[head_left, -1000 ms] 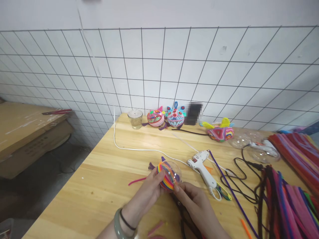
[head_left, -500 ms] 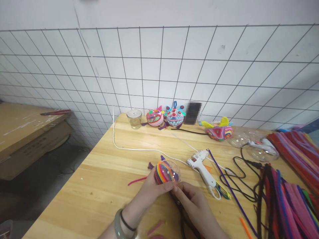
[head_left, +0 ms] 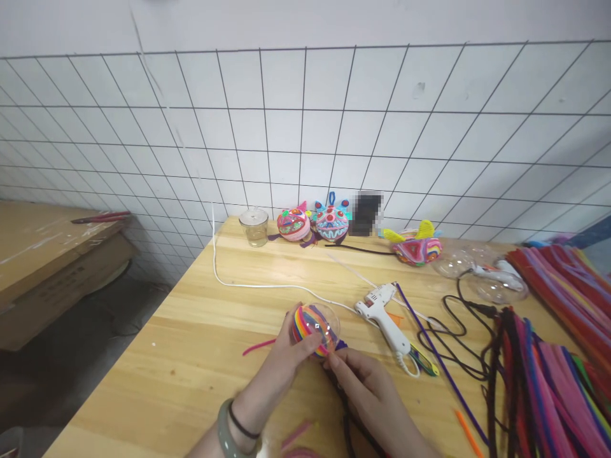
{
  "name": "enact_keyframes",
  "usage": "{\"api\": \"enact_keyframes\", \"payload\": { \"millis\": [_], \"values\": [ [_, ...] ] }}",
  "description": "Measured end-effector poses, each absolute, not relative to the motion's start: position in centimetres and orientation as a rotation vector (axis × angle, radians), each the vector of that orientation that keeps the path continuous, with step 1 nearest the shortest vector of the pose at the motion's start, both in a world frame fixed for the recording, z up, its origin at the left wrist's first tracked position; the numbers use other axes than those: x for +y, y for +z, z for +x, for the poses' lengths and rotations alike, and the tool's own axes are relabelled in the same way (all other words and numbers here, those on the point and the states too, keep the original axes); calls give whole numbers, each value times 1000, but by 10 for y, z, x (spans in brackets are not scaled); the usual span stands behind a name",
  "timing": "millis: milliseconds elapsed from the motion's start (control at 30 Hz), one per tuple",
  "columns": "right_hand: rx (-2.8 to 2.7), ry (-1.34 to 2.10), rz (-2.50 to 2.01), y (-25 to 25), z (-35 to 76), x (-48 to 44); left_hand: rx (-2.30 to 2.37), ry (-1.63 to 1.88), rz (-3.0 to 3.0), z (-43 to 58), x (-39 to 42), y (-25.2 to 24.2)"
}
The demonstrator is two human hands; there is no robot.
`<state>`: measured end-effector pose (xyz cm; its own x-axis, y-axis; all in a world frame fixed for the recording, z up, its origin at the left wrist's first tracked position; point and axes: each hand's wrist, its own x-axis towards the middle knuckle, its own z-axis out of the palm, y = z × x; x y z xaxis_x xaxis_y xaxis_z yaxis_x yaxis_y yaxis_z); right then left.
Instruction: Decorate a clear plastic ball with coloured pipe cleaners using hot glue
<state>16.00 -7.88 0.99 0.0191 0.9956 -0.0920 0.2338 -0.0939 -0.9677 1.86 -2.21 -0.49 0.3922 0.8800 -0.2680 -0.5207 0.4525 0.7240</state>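
Observation:
My left hand (head_left: 289,353) is closed round a clear plastic ball (head_left: 329,318) with rainbow stripes of fuzzy pipe cleaner on its left part. The left thumb lies across the front of the ball. At the ball's lower right edge my right hand (head_left: 360,375) is closed, thumb and forefinger pinched together; what they grip is hidden. A bit of purple shows just above the right fingers. Left of the ball, a pink pipe cleaner (head_left: 258,346) lies on the table. To the right rests a white hot glue gun (head_left: 384,318).
Several decorated balls, among them a blue-toothed one (head_left: 332,222), stand at the back beside a glass cup (head_left: 254,228). Bundles of pipe cleaners (head_left: 544,381) fill the right side. Black cable (head_left: 458,362), yellow-handled scissors (head_left: 427,362) and a purple pipe cleaner (head_left: 439,359) lie near the glue gun.
The ball has turned in my left hand: the purple tassel on its left is out of sight, and purple shows at its right. My left thumb has moved up onto its front.

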Motion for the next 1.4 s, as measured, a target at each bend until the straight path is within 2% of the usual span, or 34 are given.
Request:
{"api": "enact_keyframes", "payload": {
  "millis": [600, 900, 1133, 1267, 1400],
  "values": [
    [-1416, 1166, -1411, 12, 163, -82, 696, 1024, 590, 14, -19, 4],
    [-1313, 1474, -1282, 25, 169, -85, 667, 1094, 626, 10, -11, -12],
    [-1349, 1462, -1285, 23, 180, -77, 570, 1071, 497, 5, -8, -3],
    [-1302, 1298, -1378, 8, 189, -69, 539, 1079, 395, 3, -6, 2],
    [-1380, 700, -1650, -11, 214, -60, 543, 1064, 313, 1, -4, 4]
  ]
}}
